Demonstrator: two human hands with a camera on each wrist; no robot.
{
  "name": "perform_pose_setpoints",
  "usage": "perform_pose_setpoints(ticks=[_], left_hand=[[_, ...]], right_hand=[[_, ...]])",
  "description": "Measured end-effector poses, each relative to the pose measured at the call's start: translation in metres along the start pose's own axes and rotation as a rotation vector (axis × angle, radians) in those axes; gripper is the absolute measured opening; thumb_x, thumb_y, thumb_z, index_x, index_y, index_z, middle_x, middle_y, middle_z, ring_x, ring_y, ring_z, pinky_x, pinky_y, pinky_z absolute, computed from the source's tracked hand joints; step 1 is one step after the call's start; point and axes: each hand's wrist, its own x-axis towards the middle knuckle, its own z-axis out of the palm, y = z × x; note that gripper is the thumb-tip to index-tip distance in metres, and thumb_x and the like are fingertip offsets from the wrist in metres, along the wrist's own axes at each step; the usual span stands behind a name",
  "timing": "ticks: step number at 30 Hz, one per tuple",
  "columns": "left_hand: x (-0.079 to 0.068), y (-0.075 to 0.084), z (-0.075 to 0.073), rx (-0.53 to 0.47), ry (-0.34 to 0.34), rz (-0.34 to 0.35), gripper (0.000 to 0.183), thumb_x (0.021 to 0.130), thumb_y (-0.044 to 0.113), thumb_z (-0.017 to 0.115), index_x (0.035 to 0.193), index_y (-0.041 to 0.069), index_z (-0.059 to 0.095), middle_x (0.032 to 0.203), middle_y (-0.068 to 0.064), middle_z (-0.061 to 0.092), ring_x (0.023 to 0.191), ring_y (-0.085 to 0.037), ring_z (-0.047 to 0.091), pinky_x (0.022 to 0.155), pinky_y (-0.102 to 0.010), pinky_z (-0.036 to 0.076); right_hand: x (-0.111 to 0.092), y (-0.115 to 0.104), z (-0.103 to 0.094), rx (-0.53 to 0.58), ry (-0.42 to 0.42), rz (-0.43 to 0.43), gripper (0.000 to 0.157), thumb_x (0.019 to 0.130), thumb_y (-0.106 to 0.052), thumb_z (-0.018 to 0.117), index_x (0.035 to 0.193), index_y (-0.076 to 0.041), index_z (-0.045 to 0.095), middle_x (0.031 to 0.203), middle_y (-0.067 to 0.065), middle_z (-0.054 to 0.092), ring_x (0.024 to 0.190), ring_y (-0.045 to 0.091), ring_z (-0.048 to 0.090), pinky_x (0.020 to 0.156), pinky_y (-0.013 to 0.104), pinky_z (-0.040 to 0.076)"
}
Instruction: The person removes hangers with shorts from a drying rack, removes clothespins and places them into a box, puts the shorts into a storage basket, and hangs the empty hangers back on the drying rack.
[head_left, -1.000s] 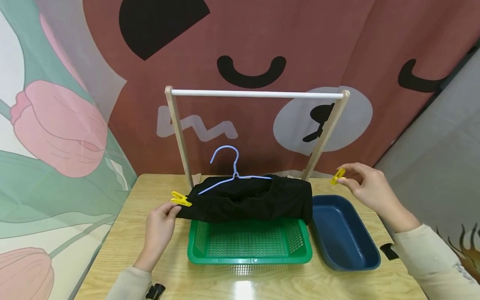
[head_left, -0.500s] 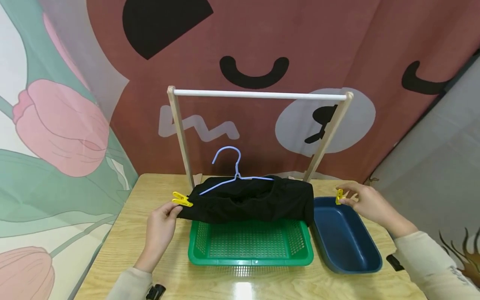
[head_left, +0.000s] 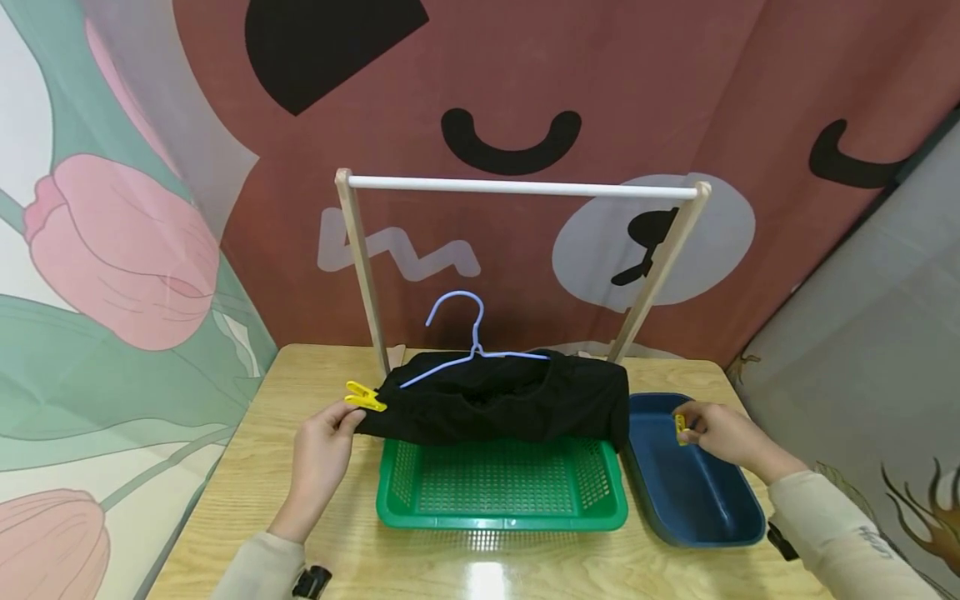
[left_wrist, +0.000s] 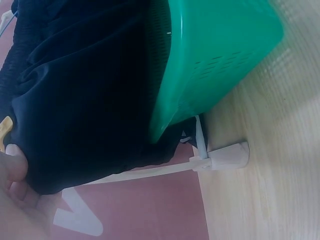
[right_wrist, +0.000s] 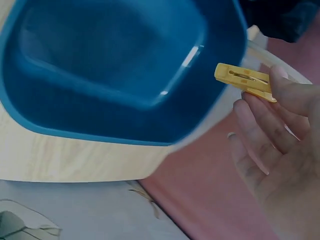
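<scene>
My left hand [head_left: 321,458] pinches the left corner of a black garment [head_left: 480,412] between thumb and fingers. Just above those fingertips, a yellow clothespin [head_left: 365,396] is clipped on the garment's edge near the end of a light blue hanger [head_left: 476,350]. The hanger's lower part is hidden in the cloth. Over the blue basin [head_left: 660,483], my right hand [head_left: 723,433] holds a second yellow clothespin [right_wrist: 245,79] between thumb and fingertips, and the right wrist view shows the basin has nothing in it. The garment drapes over the back of a green basket [head_left: 501,523].
A wooden rack with a white bar [head_left: 525,187] stands behind the garment, its posts on either side. The wooden table [head_left: 247,500] ends at a printed curtain [head_left: 510,83] behind it. A grey cloth [head_left: 847,358] hangs at the right.
My right hand has moved down with its clothespin, from beside the basin's far edge to over the basin. The left hand keeps its hold on the garment in the same place.
</scene>
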Motion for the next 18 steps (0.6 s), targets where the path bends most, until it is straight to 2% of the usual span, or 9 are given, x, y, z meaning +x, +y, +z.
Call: perform_pose_setpoints(ticks=[7,12,17,18], left_hand=[[0.0,-0.001,0.002,-0.013,-0.002,0.001,0.011,0.095,0.005,0.066,0.094,0.0,0.075,0.091,-0.012,0.073,0.074,-0.021,0.058,0.064,-0.027,0.048],[0.0,-0.002,0.003,-0.017,0.0,0.005,0.011,0.095,0.005,0.066,0.093,0.0,0.075,0.09,-0.012,0.073,0.072,-0.021,0.057,0.063,-0.027,0.047],[0.0,-0.001,0.003,-0.018,0.004,0.01,0.011,0.095,0.005,0.066,0.093,0.001,0.075,0.091,-0.012,0.073,0.073,-0.021,0.058,0.064,-0.028,0.048],[0.0,-0.001,0.003,-0.018,0.005,0.012,0.011,0.095,0.006,0.066,0.093,0.0,0.076,0.091,-0.012,0.073,0.073,-0.021,0.058,0.064,-0.028,0.048]], right_hand=[[-0.002,0.011,0.021,0.025,-0.07,0.024,0.039,0.09,-0.006,0.071,0.122,0.012,0.06,0.091,0.005,0.065,0.074,0.017,0.06,0.064,0.037,0.048],[-0.001,0.013,0.034,-0.002,-0.099,0.033,0.037,0.089,-0.005,0.071,0.12,0.012,0.061,0.09,0.006,0.066,0.075,0.018,0.06,0.066,0.038,0.048],[-0.001,0.012,0.041,-0.028,-0.126,0.028,0.033,0.089,-0.007,0.072,0.116,0.011,0.064,0.097,0.015,0.069,0.084,0.029,0.066,0.073,0.046,0.054],[-0.002,0.011,0.043,-0.033,-0.131,0.024,0.028,0.089,-0.007,0.072,0.111,0.009,0.067,0.099,0.017,0.069,0.087,0.033,0.066,0.074,0.048,0.054]])
